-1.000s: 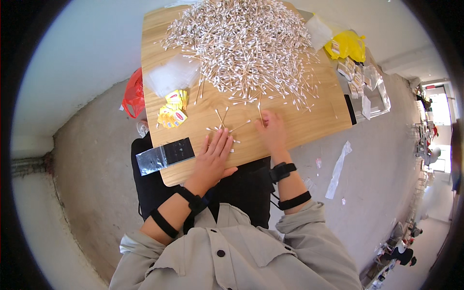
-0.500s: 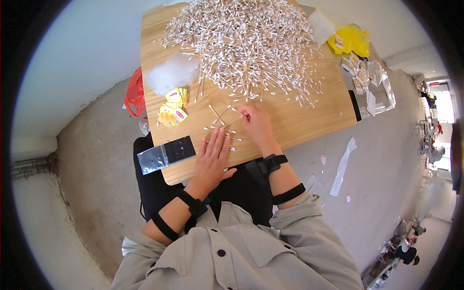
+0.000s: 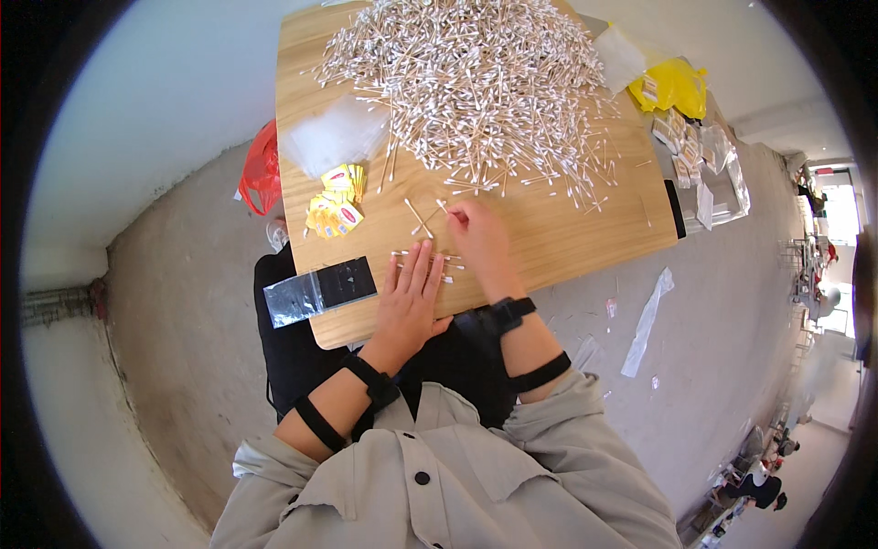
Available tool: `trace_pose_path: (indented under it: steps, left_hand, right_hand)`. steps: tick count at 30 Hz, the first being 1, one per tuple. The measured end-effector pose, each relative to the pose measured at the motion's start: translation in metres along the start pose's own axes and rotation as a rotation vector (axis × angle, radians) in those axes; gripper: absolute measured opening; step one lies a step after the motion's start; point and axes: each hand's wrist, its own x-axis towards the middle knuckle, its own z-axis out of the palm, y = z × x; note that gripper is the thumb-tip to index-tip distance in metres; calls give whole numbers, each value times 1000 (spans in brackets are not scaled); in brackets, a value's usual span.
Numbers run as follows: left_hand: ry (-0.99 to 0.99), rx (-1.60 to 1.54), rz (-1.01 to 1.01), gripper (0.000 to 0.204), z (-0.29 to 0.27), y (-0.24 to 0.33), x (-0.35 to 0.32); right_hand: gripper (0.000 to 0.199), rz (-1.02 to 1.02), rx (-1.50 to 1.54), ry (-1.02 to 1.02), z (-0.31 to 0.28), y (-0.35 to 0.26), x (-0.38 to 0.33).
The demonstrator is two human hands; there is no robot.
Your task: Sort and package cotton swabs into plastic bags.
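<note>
A big heap of cotton swabs (image 3: 476, 82) covers the far half of a wooden table (image 3: 567, 229). My left hand (image 3: 407, 297) lies flat, fingers apart, on a small row of swabs (image 3: 422, 261) near the front edge. My right hand (image 3: 476, 233) pinches a swab (image 3: 445, 207) just beyond that row. Two loose swabs (image 3: 419, 218) lie crossed to its left. A black and clear plastic bag (image 3: 318, 288) hangs over the table's left front corner.
A stack of small yellow packets (image 3: 334, 206) and a pile of clear bags (image 3: 334, 137) lie at the table's left. A red bag (image 3: 261, 174) sits on the floor. A yellow bag (image 3: 672, 82) and more packets (image 3: 700, 165) are at the right.
My right hand has moved left from the table's middle right toward the small row of swabs beside my left hand. My left hand has stayed flat in place.
</note>
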Motion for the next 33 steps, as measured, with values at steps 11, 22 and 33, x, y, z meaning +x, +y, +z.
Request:
trace_pose_path:
  steps: [11, 22, 33]
  left_hand:
    - [-3, -14, 21, 108, -2, 0, -1]
    - [39, 57, -7, 103, 6, 0, 6]
    - [40, 73, 0, 106, 9, -7, 17]
  right_hand:
    - [16, -194, -123, -61, 11, 4, 7]
    - [16, -11, -81, 316, -27, 13, 23]
    - [27, -62, -21, -115, -23, 13, -20]
